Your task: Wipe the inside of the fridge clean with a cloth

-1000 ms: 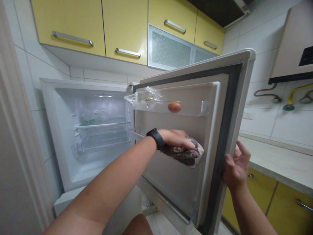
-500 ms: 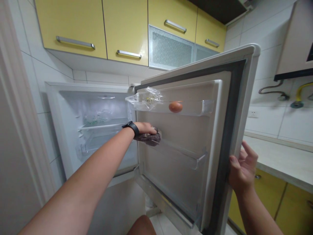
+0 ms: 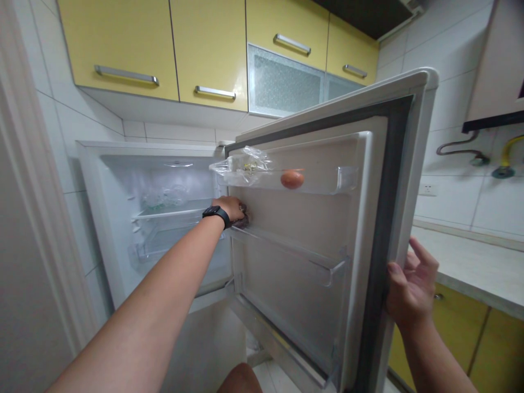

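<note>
My left hand (image 3: 230, 208), with a black watch on the wrist, is closed on a dark brown cloth (image 3: 242, 220). It presses the cloth into the hinge-side end of the clear middle door shelf (image 3: 286, 246); part of the cloth is hidden behind my fingers. My right hand (image 3: 412, 286) grips the outer edge of the open fridge door (image 3: 409, 180), thumb on the inner side. In the upper door shelf (image 3: 319, 180) above my left hand lie a brown egg (image 3: 292, 178) and a clear plastic bag (image 3: 248, 165) with something pale and yellowish in it.
Behind my left arm stands the open fridge compartment (image 3: 92, 180), with a glass shelf (image 3: 176, 209) bearing a clear bag (image 3: 164, 197). Yellow wall cabinets (image 3: 208, 49) hang above. To the right are a countertop (image 3: 478, 267) and a yellow gas pipe (image 3: 507, 155).
My left hand has moved left along the middle door shelf with the cloth, toward the hinge side and its corner. My right hand keeps its hold on the door edge.
</note>
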The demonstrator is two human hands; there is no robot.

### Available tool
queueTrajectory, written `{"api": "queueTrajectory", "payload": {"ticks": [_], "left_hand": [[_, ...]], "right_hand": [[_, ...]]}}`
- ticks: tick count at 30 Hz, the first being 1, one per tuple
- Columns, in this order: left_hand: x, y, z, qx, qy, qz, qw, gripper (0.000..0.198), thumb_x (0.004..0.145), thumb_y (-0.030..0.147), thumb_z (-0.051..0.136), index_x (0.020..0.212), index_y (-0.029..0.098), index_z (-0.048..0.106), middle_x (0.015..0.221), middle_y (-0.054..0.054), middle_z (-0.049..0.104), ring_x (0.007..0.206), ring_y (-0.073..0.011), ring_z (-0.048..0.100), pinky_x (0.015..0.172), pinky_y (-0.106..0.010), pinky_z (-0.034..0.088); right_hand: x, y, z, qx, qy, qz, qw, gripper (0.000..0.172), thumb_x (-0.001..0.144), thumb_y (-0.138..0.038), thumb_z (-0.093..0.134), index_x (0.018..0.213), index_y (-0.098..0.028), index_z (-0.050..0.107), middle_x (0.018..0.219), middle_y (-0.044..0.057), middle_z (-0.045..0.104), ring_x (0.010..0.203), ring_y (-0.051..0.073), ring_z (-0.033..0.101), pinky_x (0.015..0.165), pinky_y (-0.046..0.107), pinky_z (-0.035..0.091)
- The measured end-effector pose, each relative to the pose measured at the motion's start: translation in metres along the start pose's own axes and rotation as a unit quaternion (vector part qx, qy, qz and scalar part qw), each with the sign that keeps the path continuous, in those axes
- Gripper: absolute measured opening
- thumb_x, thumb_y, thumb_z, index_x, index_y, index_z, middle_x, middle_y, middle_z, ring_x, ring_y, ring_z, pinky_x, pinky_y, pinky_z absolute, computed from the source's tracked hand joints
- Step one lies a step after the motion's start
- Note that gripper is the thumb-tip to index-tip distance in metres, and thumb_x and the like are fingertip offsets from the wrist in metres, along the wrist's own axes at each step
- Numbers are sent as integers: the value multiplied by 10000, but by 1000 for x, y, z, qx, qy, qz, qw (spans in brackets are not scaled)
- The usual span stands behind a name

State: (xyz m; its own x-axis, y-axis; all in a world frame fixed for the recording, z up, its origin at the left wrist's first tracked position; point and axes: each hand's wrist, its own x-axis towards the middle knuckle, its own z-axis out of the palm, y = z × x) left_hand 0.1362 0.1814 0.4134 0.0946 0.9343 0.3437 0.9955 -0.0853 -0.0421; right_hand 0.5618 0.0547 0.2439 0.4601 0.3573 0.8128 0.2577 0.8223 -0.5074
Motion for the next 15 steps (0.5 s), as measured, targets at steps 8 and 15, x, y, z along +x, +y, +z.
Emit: {"api": "queueTrajectory", "payload": {"ticks": [8, 15], "left_hand": [[0, 27, 4, 18, -37, 50, 998, 388, 612, 484, 789, 951, 299, 827, 1089, -111, 830, 1049, -330, 744, 884, -373, 557], [-12, 46, -10, -86, -46, 86, 991, 305, 657, 400, 755, 912, 246, 819, 997, -93, 842, 971, -291, 749, 832, -327, 553]], "right_hand": [[-1, 1, -2, -24, 3, 14, 1000, 780, 790, -511, 778, 1508, -404, 493, 1228, 121, 724, 922, 282, 704, 878, 541, 488], [0, 1, 0, -32, 7, 13, 999, 790, 792, -515, 761, 1519, -383, 482, 1198, 128, 739, 870, 274, 698, 834, 527, 508]]}}
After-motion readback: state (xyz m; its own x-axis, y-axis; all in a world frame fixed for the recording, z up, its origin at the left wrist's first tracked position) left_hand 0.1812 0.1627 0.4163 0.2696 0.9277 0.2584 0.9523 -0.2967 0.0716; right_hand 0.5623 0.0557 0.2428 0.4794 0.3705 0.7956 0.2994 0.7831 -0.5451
